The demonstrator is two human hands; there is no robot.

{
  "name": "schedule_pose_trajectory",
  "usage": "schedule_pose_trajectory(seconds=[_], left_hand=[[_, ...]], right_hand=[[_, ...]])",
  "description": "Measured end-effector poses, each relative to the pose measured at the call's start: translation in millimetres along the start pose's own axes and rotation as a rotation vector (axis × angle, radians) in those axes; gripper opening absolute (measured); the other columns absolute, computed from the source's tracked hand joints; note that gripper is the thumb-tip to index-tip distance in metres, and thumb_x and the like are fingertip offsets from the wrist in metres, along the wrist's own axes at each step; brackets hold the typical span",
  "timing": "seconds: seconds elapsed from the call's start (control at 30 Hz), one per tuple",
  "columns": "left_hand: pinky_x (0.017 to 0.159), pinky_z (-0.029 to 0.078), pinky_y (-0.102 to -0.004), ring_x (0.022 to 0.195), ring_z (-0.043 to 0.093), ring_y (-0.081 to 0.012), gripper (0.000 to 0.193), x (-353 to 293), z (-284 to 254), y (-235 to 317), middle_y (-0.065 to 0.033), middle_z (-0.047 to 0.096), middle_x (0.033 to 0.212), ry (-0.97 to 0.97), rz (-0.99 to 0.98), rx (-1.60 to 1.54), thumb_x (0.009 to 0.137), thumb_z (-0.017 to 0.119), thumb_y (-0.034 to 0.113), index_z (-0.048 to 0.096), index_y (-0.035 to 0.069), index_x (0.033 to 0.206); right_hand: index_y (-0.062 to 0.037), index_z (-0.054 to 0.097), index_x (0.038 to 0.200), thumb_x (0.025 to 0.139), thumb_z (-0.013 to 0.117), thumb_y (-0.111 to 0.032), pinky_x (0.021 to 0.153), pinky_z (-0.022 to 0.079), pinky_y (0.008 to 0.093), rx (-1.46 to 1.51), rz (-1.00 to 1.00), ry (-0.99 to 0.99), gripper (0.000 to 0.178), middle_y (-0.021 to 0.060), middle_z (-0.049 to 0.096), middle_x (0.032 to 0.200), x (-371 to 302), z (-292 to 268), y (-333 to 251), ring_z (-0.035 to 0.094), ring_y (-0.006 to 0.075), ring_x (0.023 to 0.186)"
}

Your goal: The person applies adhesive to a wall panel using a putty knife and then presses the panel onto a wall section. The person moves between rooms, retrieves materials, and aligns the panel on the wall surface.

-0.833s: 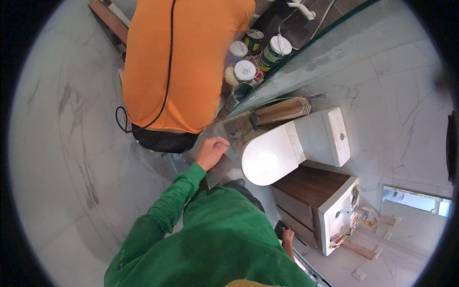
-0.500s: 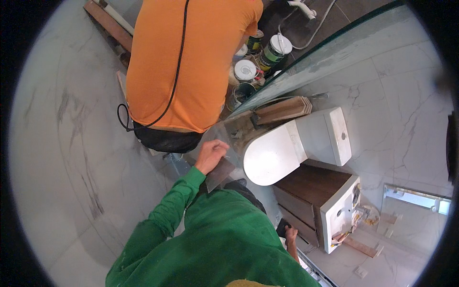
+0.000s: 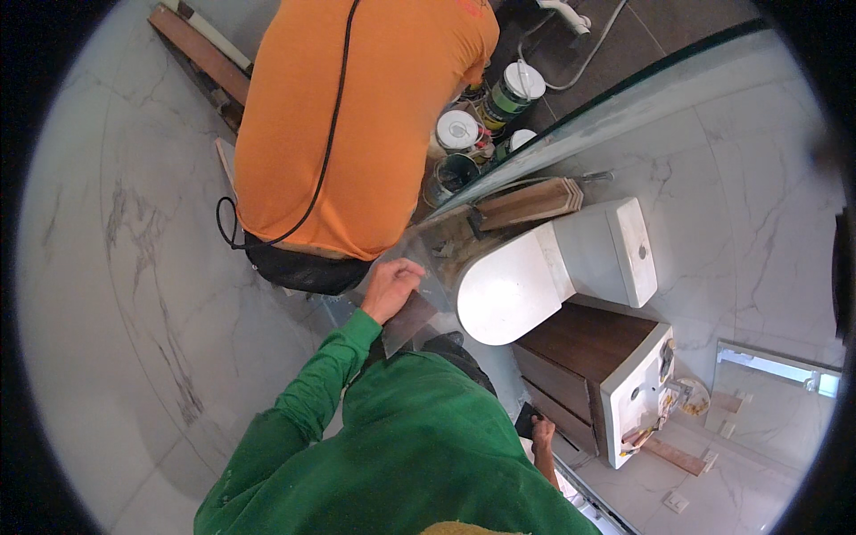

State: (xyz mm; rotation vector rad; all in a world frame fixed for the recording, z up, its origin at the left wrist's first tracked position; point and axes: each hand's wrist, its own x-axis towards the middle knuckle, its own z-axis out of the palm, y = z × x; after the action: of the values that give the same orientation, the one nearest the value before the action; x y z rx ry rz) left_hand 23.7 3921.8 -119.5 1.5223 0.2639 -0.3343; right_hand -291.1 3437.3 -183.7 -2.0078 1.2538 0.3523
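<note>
My left hand [image 3: 390, 291], at the end of a green sleeve, is closed in the middle of the view. Its fingers curl over a thin, flat grey-brown plate [image 3: 409, 323] with a shiny, see-through look. How they hold it is hidden under the hand. Low on the right, past my green top, my right hand [image 3: 541, 433] shows small on a bare forearm, closed around a flat black object [image 3: 526, 420] of a kind I cannot make out. Just ahead of my left hand, a person in an orange shirt [image 3: 334, 134] bends forward, back toward me; a black cord hangs down it.
Right of my left hand stands a white toilet [image 3: 504, 290], then a brown vanity cabinet [image 3: 584, 343] with tools on its white basin [image 3: 624, 406]. A glass panel [image 3: 615, 111] edges the far area with several paint buckets [image 3: 515, 94]. Planks [image 3: 201, 55] lean at far left.
The orange-shirted person has shifted slightly, and the view has moved a little. My left hand stays over the plate, and my right hand still holds the black object.
</note>
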Motion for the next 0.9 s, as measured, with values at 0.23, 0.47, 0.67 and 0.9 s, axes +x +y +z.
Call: schedule_pose_trajectory(seconds=[0.23, 0.47, 0.67, 0.9], left_hand=[[0.065, 0.046, -0.0263, 0.071, 0.059, -0.012, 0.021, 3, -6, -15, -0.0063, 0.066, 0.077, 0.001, -0.029, -0.05, 0.08, 0.058, 0.009, 0.069, -0.003, 0.092], [0.067, 0.047, -0.026, 0.071, 0.06, -0.0128, 0.02, -1, 0, -15, -0.006, 0.066, 0.076, -0.022, -0.087, -0.021, 0.08, 0.056, 0.007, 0.07, -0.002, 0.093], [0.068, 0.046, -0.0253, 0.071, 0.06, -0.0121, 0.021, -8, 4, -25, -0.0056, 0.065, 0.076, -0.036, -0.102, -0.07, 0.081, 0.054, 0.006, 0.07, -0.001, 0.094], [0.066, 0.046, -0.0253, 0.071, 0.06, -0.012, 0.022, -10, 4, -24, -0.006, 0.066, 0.076, -0.052, -0.107, -0.072, 0.08, 0.056, 0.006, 0.07, -0.002, 0.095]], right_hand=[[0.0044, 0.067, 0.104, 0.083, 0.063, -0.008, 0.08, 0.042, 0.033, 0.079, -0.12, -0.048, 0.025, 0.0053, 0.064, 0.096, -7, -1, -8, 0.055, 0.018, 0.088], [0.0071, 0.066, 0.1, 0.084, 0.064, -0.013, 0.076, 0.046, 0.0318, -0.098, -0.06, 0.017, 0.026, 0.0097, 0.065, 0.085, -16, 5, -41, 0.056, 0.0176, 0.079], [0.006, 0.067, 0.089, 0.085, 0.063, -0.015, 0.063, 0.043, 0.0291, -0.334, -0.205, -0.064, 0.022, 0.005, 0.058, 0.073, 27, -20, 1, 0.047, 0.0136, 0.066], [0.0076, 0.066, 0.094, 0.086, 0.064, -0.012, 0.068, 0.045, 0.0333, -0.114, -0.097, -0.011, 0.021, 0.0037, 0.061, 0.078, 1, -12, -44, 0.049, 0.0154, 0.071]])
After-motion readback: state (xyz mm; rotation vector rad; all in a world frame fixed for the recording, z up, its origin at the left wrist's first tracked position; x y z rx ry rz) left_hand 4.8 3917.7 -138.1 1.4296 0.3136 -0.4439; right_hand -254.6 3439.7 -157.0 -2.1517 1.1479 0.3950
